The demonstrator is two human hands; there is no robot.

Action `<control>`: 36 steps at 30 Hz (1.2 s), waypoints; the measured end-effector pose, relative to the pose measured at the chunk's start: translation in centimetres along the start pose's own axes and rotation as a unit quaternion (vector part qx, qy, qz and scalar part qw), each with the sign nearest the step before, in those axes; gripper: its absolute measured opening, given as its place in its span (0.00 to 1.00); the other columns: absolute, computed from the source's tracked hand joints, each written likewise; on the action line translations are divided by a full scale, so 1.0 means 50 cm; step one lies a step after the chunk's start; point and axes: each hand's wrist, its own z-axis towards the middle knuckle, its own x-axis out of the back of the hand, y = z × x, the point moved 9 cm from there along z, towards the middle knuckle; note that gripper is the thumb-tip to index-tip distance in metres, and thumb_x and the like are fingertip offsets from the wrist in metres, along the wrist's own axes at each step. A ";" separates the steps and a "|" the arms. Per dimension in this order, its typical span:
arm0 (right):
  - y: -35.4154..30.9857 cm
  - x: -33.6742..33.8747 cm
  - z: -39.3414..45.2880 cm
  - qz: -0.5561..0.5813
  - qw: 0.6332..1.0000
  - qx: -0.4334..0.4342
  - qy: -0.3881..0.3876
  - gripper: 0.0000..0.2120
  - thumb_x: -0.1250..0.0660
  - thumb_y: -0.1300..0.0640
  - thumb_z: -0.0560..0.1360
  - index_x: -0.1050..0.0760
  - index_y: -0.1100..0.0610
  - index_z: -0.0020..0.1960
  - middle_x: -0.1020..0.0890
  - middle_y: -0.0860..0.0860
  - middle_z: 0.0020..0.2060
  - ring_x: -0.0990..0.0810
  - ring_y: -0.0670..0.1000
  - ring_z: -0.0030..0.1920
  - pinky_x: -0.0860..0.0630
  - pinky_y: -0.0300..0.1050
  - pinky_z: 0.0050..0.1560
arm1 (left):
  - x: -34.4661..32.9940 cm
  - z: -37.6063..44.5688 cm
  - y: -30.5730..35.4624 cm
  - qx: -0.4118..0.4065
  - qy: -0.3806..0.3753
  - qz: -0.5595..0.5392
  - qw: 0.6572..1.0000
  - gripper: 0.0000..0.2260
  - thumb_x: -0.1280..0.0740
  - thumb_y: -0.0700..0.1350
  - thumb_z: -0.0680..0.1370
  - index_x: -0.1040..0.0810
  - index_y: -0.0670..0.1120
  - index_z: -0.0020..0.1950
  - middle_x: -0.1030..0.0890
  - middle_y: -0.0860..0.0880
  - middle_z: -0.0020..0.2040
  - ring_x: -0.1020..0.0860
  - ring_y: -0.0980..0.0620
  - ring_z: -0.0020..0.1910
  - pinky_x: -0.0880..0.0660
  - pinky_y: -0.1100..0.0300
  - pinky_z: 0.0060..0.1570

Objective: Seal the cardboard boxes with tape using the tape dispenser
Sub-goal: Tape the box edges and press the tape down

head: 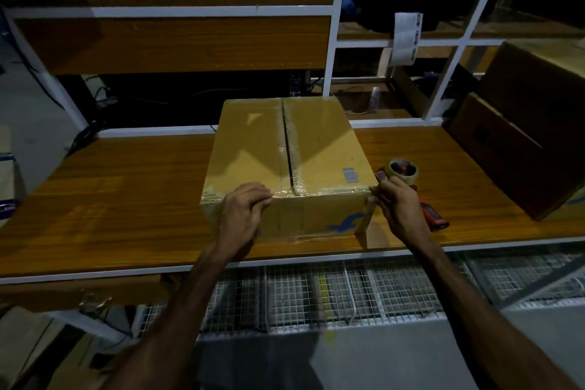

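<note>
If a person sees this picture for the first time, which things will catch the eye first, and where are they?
First comes the cardboard box in the middle of the wooden table, its top seam dark and open. The left hand rests on its near top edge, and the right hand is at its near right corner. Just behind that hand lies the tape dispenser with its red handle.

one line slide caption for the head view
Both hands, left hand and right hand, press clear tape along the near top edge of the brown cardboard box; red-handled tape dispenser rests alongside.
</note>
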 end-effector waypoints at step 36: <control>-0.228 -0.168 0.040 -0.075 0.995 0.022 -0.069 0.24 0.47 0.51 0.80 0.14 0.57 0.59 0.15 0.52 0.56 0.18 0.51 0.53 0.22 0.47 0.53 | -0.120 0.029 0.081 -0.026 -0.231 0.163 0.959 0.23 0.47 0.53 0.88 0.36 0.49 0.82 0.35 0.50 0.82 0.40 0.51 0.82 0.50 0.49 0.83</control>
